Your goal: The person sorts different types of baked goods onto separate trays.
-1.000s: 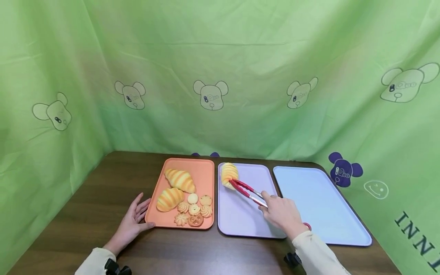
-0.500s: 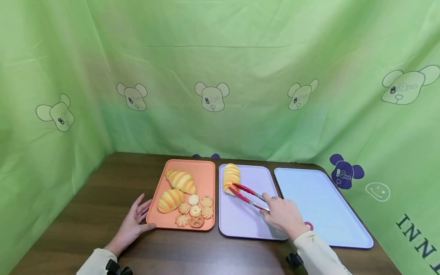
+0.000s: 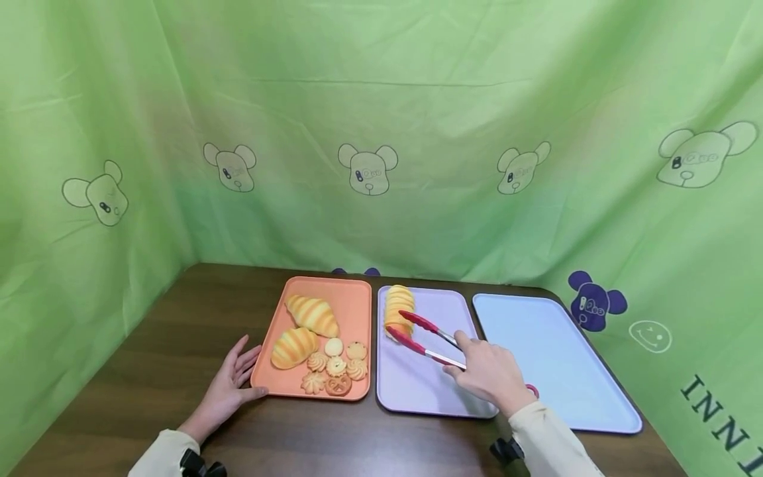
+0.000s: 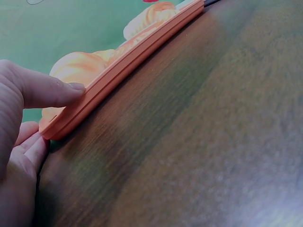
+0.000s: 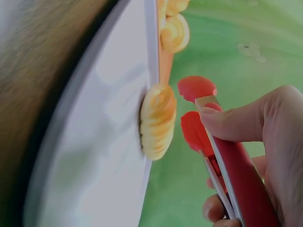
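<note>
My right hand [image 3: 489,372] holds red-and-silver tongs [image 3: 444,358], their red tips spread. The tips overlap a long ridged bread roll [image 3: 397,305] in the head view; the right wrist view shows a gap between the tongs [image 5: 244,177] and the roll [image 5: 158,123]. This roll lies at the back left of the purple tray [image 3: 417,391]. My left hand [image 3: 223,394] touches the near left corner of the orange tray [image 3: 352,291], fingers fairly straight along its side. In the left wrist view the thumb of my left hand [image 4: 33,94] rests on the rim [image 4: 118,71].
Two striped breads [image 3: 312,315] [image 3: 295,348] and several cookies [image 3: 336,366] lie on the orange tray. A light blue tray [image 3: 548,358] stands right of the purple one, partly behind my right arm. Green cloth [image 3: 417,225] hangs around the dark wooden table [image 3: 179,331].
The tongs' tips have parted and come away from the roll's near end. The roll shows more of its length and lies on the purple tray. My left hand stays at the orange tray.
</note>
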Available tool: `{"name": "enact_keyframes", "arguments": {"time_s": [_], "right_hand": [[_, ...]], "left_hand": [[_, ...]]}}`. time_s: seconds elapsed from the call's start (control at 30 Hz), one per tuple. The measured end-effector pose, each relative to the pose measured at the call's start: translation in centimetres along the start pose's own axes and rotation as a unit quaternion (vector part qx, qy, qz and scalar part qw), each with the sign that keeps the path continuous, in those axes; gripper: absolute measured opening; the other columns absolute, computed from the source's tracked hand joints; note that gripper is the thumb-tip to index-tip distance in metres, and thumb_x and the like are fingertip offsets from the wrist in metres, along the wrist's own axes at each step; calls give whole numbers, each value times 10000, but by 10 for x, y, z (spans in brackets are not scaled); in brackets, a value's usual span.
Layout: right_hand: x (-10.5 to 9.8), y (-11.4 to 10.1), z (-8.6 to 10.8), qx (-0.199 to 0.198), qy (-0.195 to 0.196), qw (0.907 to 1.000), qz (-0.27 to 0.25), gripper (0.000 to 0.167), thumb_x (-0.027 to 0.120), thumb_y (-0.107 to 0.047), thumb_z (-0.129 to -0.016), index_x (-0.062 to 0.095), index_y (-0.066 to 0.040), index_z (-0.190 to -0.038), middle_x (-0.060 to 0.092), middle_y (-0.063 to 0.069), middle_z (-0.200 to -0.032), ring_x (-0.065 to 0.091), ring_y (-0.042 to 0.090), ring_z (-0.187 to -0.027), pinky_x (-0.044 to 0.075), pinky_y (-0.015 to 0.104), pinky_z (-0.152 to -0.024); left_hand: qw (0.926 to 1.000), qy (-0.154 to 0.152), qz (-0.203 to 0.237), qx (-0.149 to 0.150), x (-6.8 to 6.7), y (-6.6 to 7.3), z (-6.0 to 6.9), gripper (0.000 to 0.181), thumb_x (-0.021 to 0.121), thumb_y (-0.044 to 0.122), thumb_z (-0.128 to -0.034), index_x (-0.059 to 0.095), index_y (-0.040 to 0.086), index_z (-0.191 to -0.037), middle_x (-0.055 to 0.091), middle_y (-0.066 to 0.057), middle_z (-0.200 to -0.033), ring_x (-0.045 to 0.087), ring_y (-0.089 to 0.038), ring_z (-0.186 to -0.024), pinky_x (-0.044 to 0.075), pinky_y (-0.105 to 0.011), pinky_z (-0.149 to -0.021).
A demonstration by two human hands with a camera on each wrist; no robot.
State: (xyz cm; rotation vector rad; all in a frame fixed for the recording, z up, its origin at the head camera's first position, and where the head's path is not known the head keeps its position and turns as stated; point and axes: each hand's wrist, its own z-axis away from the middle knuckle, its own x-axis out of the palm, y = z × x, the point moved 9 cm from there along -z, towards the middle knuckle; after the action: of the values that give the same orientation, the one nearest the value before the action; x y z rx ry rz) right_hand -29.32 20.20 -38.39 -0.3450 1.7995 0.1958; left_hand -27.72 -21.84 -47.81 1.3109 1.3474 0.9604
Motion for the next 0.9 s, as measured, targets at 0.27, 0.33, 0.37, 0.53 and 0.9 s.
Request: {"name": "enact_keyframes", "arguments": {"time_s": [0.27,0.33,0.37,0.53,0.9], "right_hand": [[2,-19,-11,14,-41,9996,-269,409,766,-398,-797,502,-119,-937,518,-13,-668,519,224,-578,428,407,-476],[5,-25,-14,-15,-68,9995,-323,419,766,-409,-795,505,-116,-941,504,-15,-654,514,218,-576,424,400,-479],[7,-29,-16,-27,-83,9993,-358,422,768,-409,-794,509,-113,-948,503,-12,-652,517,219,-577,423,400,-481],[21,-44,-25,-65,-263,9985,-478,429,762,-413,-802,516,-99,-959,522,23,-649,528,236,-569,433,412,-481],[36,-83,-46,-310,-528,9959,-662,397,763,-402,-802,529,-112,-937,511,2,-657,501,198,-583,452,407,-487]], "left_hand": [[9999,-56,17,-113,0,3,0,1079,734,-202,-754,22,-67,-1553,294,-384,-1503,283,-490,-1367,399,-97,-940],[9999,-50,3,-96,0,3,0,1077,733,-204,-754,24,-68,-1553,296,-383,-1502,283,-493,-1365,398,-95,-938],[10000,-42,-1,-84,0,3,-1,1076,733,-204,-753,26,-69,-1553,298,-383,-1501,286,-493,-1364,399,-95,-938],[10000,-39,-24,-82,1,2,0,1078,736,-202,-749,27,-75,-1551,300,-385,-1499,284,-488,-1361,403,-95,-934],[10000,-38,-34,-43,1,2,1,1075,738,-194,-750,28,-78,-1549,300,-388,-1496,297,-456,-1358,403,-98,-942]]}}
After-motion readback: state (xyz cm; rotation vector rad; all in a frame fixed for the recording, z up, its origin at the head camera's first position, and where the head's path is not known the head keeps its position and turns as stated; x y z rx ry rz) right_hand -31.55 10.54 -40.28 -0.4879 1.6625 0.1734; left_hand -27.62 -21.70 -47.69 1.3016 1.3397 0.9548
